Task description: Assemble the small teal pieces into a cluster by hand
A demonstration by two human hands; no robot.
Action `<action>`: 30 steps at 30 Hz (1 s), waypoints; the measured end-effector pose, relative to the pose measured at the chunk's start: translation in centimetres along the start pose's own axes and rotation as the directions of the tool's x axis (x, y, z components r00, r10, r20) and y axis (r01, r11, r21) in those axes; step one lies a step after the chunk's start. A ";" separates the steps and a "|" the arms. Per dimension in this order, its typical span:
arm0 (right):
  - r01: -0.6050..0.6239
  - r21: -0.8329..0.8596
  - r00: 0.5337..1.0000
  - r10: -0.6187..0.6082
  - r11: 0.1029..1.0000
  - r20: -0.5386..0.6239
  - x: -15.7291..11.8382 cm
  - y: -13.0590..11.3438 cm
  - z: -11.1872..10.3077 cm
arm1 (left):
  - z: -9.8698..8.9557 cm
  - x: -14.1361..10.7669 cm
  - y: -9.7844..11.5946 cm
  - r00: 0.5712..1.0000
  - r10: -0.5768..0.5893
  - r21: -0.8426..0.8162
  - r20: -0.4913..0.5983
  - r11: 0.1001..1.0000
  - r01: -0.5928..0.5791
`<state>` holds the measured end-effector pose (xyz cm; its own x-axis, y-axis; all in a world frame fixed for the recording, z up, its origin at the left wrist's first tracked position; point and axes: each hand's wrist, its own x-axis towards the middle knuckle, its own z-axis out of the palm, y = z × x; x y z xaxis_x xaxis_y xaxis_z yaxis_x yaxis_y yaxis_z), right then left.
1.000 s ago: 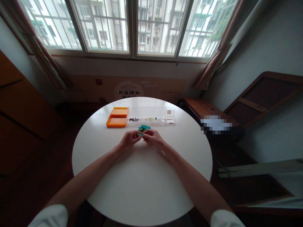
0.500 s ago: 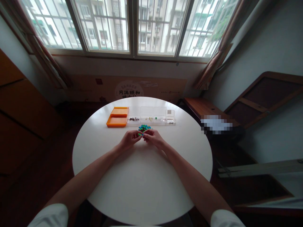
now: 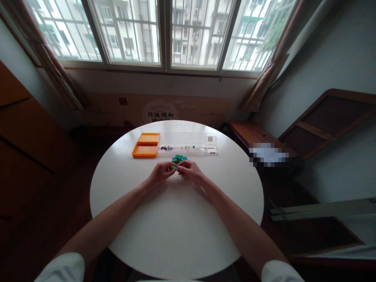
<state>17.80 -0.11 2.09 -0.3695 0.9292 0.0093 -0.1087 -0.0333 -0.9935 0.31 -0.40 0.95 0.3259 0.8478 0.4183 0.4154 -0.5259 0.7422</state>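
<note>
My left hand [image 3: 162, 171] and my right hand [image 3: 189, 169] meet fingertip to fingertip over the white round table. Between them is a small blue piece [image 3: 176, 167], pinched by both; its exact kind is too small to make out. Just beyond the fingers lies a heap of small blue and green pieces [image 3: 179, 158], with some dark ones among them. My hands partly hide the near side of this heap.
Behind the heap stands an open orange case [image 3: 145, 150] on the left. Beside it are clear plastic boxes [image 3: 190, 139] with lids up, holding dark, pale yellow and green bits. A wooden bench [image 3: 249, 131] stands beyond the table [image 3: 176, 227] at right.
</note>
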 end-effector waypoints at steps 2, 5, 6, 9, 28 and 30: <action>0.001 -0.002 1.000 -0.001 1.000 0.001 0.0 0.0 0.0 | 0.0 0.0 0.0 1.000 0.001 -0.005 0.005 1.000 -0.001; -0.003 -0.010 1.000 0.003 1.000 -0.002 0.0 0.0 0.0 | 0.0 0.0 0.0 1.000 0.002 -0.013 0.005 1.000 -0.002; -0.003 -0.011 1.000 0.003 1.000 -0.003 0.0 -0.1 0.0 | 0.0 0.0 0.0 1.000 0.003 -0.013 0.003 1.000 -0.003; -0.001 -0.020 1.000 0.001 1.000 -0.001 -0.1 -0.2 0.1 | 0.1 0.0 -0.1 1.000 0.009 -0.008 -0.003 1.000 -0.009; 0.000 -0.048 1.000 0.000 0.999 0.001 -0.2 -0.4 0.2 | 0.0 0.0 0.1 1.000 0.013 0.017 -0.005 1.000 -0.013; 0.007 -0.056 1.000 -0.007 0.998 0.001 -0.2 -0.5 0.2 | 0.0 0.0 0.0 1.000 0.016 0.019 -0.004 1.000 -0.016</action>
<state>17.74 -0.35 2.56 -0.3696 0.9290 0.0159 -0.0590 -0.0064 -0.9982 0.34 -0.41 0.98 0.3292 0.8395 0.4324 0.4259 -0.5406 0.7255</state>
